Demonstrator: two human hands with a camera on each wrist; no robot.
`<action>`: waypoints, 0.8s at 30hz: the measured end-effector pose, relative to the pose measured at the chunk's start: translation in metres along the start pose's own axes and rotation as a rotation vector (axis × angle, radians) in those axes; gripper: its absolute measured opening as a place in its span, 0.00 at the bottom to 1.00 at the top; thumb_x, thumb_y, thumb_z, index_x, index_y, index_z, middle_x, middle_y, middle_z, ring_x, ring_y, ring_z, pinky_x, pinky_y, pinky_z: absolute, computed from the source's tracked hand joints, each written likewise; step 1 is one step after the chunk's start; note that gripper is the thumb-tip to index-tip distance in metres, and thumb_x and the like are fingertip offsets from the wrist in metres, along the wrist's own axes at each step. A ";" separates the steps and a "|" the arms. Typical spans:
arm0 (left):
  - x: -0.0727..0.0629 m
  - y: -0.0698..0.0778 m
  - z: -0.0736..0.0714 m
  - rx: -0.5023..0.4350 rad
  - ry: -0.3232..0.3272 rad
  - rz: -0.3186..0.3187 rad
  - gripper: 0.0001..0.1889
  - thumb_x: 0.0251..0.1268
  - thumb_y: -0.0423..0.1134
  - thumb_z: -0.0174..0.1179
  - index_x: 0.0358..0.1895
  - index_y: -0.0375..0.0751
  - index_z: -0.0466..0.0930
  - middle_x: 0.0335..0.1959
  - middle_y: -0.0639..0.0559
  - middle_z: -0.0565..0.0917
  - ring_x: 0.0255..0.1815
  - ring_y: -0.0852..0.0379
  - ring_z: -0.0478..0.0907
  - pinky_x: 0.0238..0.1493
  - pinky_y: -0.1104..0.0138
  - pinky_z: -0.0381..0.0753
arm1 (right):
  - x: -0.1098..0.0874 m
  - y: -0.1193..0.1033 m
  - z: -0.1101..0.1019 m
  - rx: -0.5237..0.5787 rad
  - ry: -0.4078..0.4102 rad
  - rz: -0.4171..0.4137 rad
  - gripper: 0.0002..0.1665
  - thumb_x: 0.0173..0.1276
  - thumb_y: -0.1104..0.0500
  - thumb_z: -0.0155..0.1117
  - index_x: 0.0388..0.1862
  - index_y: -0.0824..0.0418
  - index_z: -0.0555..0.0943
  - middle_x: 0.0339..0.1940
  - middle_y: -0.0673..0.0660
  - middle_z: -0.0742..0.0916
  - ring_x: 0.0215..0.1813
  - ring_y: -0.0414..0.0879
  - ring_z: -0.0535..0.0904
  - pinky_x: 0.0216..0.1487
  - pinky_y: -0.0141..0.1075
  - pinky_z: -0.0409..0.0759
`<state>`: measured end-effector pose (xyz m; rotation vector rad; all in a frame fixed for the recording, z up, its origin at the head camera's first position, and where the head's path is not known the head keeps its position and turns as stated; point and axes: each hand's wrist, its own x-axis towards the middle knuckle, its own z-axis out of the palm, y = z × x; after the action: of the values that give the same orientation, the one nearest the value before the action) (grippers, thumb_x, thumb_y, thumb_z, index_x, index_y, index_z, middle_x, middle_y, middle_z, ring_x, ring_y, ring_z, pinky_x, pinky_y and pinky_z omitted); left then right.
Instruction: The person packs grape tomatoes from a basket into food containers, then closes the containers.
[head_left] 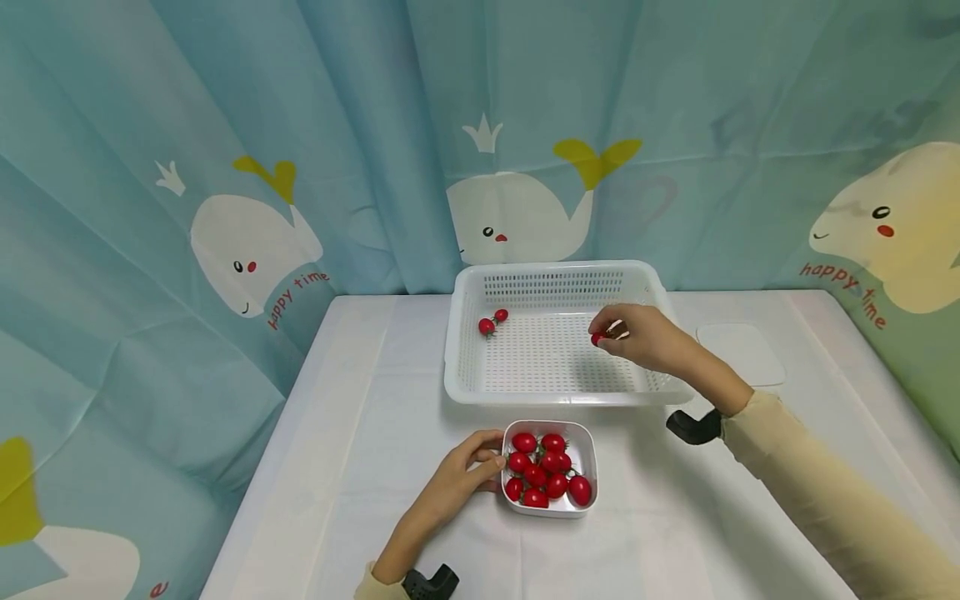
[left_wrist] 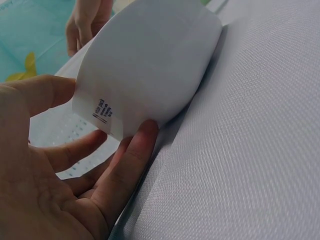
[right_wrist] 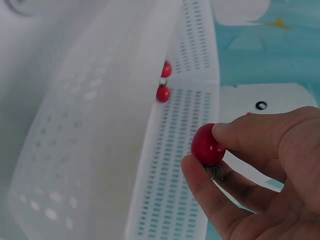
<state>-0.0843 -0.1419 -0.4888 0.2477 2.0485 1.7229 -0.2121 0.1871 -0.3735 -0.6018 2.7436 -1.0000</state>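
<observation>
Between thumb and fingertips, my right hand (head_left: 645, 337) pinches a red cherry tomato (right_wrist: 206, 146) with a green stem, over the right side of a white perforated basket (head_left: 540, 399). Two more cherry tomatoes (head_left: 487, 327) lie in the basket's left part. Nearer to me stands a small white box (head_left: 551, 512) with several cherry tomatoes (head_left: 535, 475) in it. My left hand (head_left: 453, 479) holds this box at its left side, thumb and fingers against the wall. Printed dark text (left_wrist: 102, 111) shows on the box wall in the left wrist view.
A flat, translucent white lid (head_left: 741, 354) lies right of the basket, partly behind the right forearm. White cloth (head_left: 382, 400) covers the table. Behind its back edge hangs a blue-green curtain (head_left: 375, 167) with whale prints.
</observation>
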 end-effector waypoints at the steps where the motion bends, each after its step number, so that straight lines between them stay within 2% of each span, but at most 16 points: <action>1: 0.000 0.000 0.000 0.000 0.001 0.000 0.26 0.78 0.43 0.59 0.73 0.36 0.71 0.60 0.35 0.82 0.58 0.53 0.79 0.50 0.69 0.89 | -0.003 -0.001 0.001 0.009 0.010 0.000 0.09 0.71 0.68 0.66 0.48 0.64 0.86 0.48 0.61 0.89 0.51 0.58 0.88 0.51 0.47 0.89; 4: 0.000 0.000 0.000 -0.002 0.004 -0.001 0.26 0.78 0.43 0.59 0.73 0.37 0.71 0.60 0.36 0.83 0.59 0.53 0.79 0.50 0.69 0.89 | -0.011 -0.006 0.005 0.048 0.041 -0.001 0.09 0.71 0.68 0.66 0.49 0.63 0.85 0.50 0.62 0.89 0.53 0.59 0.88 0.53 0.48 0.90; 7: 0.000 0.000 0.000 -0.003 0.001 0.002 0.26 0.78 0.43 0.58 0.73 0.37 0.71 0.60 0.35 0.82 0.59 0.52 0.79 0.50 0.69 0.89 | -0.018 -0.010 0.009 0.103 0.065 0.002 0.09 0.72 0.67 0.66 0.50 0.62 0.85 0.51 0.61 0.89 0.54 0.58 0.88 0.53 0.45 0.90; 16: 0.000 0.002 0.001 0.013 -0.005 0.003 0.27 0.79 0.45 0.58 0.74 0.38 0.70 0.60 0.36 0.82 0.61 0.50 0.79 0.51 0.69 0.89 | -0.035 -0.005 0.025 0.311 0.128 -0.067 0.12 0.72 0.64 0.69 0.54 0.59 0.85 0.51 0.57 0.88 0.55 0.47 0.87 0.55 0.24 0.85; 20: 0.000 0.002 0.001 0.008 -0.003 0.003 0.26 0.79 0.44 0.58 0.73 0.37 0.70 0.60 0.36 0.82 0.61 0.49 0.79 0.50 0.69 0.89 | -0.042 -0.004 0.030 0.405 0.123 -0.093 0.15 0.73 0.64 0.69 0.56 0.62 0.83 0.53 0.58 0.87 0.55 0.39 0.85 0.56 0.24 0.84; 24: 0.000 0.001 0.001 0.005 -0.005 -0.001 0.26 0.78 0.44 0.58 0.74 0.37 0.70 0.59 0.35 0.83 0.61 0.48 0.80 0.50 0.70 0.89 | -0.048 -0.004 0.034 0.472 0.112 -0.124 0.14 0.73 0.65 0.69 0.55 0.60 0.83 0.52 0.57 0.87 0.56 0.39 0.85 0.55 0.27 0.86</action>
<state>-0.0845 -0.1409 -0.4879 0.2521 2.0491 1.7149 -0.1579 0.1851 -0.3960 -0.6507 2.4393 -1.6847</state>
